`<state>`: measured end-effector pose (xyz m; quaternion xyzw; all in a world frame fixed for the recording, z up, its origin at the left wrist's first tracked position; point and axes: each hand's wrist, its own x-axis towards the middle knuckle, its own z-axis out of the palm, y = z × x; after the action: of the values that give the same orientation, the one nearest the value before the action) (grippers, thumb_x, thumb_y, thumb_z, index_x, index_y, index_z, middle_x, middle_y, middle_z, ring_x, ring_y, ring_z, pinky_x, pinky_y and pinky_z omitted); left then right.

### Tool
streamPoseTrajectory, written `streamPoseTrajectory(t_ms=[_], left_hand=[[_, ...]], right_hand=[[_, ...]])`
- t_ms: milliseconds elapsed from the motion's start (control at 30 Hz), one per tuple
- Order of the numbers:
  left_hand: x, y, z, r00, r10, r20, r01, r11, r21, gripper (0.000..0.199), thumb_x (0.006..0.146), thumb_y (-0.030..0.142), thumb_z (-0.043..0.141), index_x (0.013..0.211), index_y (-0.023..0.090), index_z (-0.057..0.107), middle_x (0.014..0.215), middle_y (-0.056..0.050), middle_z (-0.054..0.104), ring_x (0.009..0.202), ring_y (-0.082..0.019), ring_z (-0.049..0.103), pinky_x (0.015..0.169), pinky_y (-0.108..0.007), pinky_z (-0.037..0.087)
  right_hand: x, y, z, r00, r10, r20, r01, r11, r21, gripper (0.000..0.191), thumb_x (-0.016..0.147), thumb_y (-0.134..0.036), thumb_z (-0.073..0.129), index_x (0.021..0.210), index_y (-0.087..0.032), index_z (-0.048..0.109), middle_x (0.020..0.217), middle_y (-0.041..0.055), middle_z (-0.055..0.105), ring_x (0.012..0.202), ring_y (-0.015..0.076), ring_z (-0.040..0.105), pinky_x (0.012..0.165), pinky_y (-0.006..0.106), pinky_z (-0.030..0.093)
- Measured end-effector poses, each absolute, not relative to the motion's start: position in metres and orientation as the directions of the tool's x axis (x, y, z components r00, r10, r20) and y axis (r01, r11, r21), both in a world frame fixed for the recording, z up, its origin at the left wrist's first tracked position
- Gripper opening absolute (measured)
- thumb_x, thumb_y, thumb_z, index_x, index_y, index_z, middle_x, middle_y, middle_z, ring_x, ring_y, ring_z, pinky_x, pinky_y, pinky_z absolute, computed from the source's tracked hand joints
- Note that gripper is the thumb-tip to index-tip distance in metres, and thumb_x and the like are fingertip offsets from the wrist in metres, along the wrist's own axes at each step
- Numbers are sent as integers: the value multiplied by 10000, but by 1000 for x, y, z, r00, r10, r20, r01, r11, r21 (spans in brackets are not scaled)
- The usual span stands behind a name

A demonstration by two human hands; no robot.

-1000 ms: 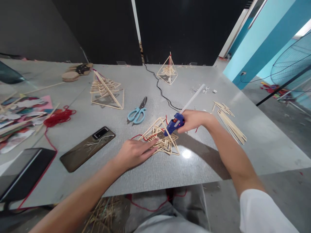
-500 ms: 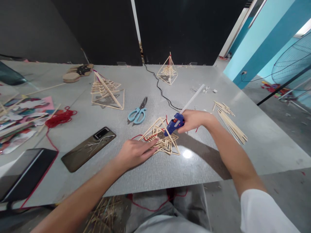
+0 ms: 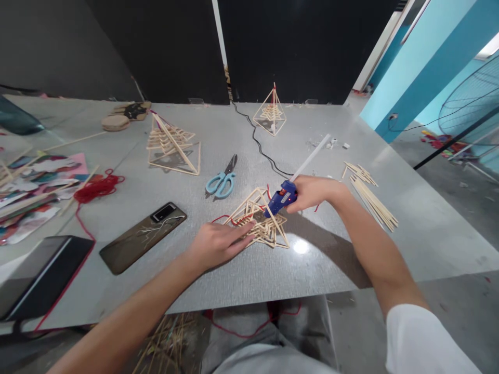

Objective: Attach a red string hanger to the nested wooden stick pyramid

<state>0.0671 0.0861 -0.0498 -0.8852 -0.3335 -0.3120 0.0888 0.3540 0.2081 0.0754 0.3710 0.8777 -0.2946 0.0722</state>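
Note:
My right hand is wrapped round a blue glue gun, with a long translucent glue stick rising from its back. The gun's nozzle points down at a pyramid frame of thin wooden sticks lying on its side on the table; whether the tip touches is hard to see. From the left, my left hand reaches onto this frame, fingers stretched out and apart, fingertips resting on its sticks. Red yarn runs through the frame. Light blue scissors lie just behind it.
Two finished-looking stick pyramids, one at left and one at back, stand on the grey table. A phone, red yarn bundle and black box-like object lie left. Loose sticks lie right; a black cord crosses behind.
Both hands, the glue gun and the stick frame stay in nearly the same place. The whole view has shifted very slightly.

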Motion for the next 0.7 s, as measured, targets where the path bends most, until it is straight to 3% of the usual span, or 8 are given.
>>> streamPoseTrajectory(t_ms=[700], left_hand=[[67,86,-50,572,538,619,659,-751,44,249,1059,321,714,1263,184,754,682,66,785,528,-98,702,567,-265,471]], right_hand=[[358,210,73,-685,635,-357,718,505,-479,184,676,-360,708,709,-224,587,624,-34,559,639,156,520,613,280,423]])
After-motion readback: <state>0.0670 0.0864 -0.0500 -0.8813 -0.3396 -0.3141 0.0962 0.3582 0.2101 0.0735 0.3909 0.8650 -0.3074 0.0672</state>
